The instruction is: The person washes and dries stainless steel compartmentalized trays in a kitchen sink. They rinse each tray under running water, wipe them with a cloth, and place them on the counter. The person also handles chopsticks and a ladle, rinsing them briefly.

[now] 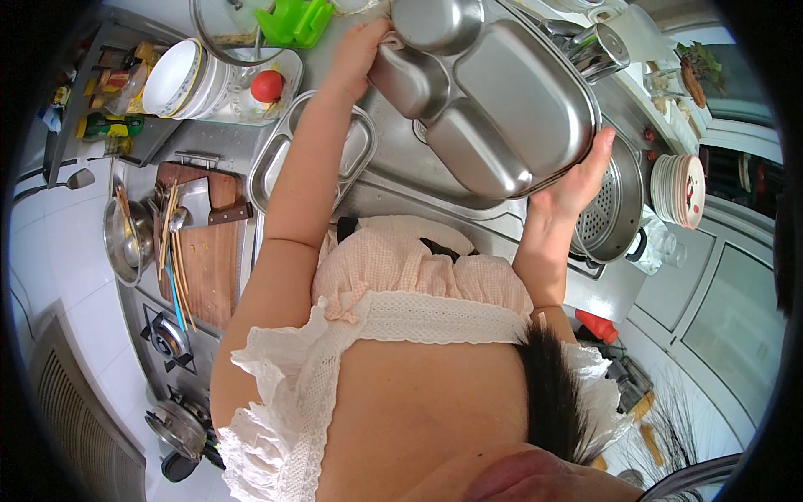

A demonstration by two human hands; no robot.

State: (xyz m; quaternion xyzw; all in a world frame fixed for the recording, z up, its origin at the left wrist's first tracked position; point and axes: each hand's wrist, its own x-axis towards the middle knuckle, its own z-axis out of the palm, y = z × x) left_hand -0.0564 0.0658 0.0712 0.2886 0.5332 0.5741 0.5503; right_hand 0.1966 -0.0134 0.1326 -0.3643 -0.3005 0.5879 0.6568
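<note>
Both my hands hold a stainless steel compartment tray (521, 94) tilted above the sink (401, 157), its underside with the bulging compartments in view. My left hand (361, 56) grips the tray's left edge, with the fingertips partly hidden. The lower right corner rests against my right hand (580, 176), whose thumb lies along the rim. Another steel compartment tray (361, 135) lies on the counter under my left forearm. To the right of my right hand stands a steel steamer pot (621, 207) with a perforated insert.
White bowls (175, 78) and a dish with a red round item (266, 86) stand upper left, near a green plastic holder (295, 22). At left lie a cleaver (201, 201) and chopsticks on a wooden cutting board (210, 270), beside a steel bowl (119, 245). Stacked plates (674, 188) stand at right.
</note>
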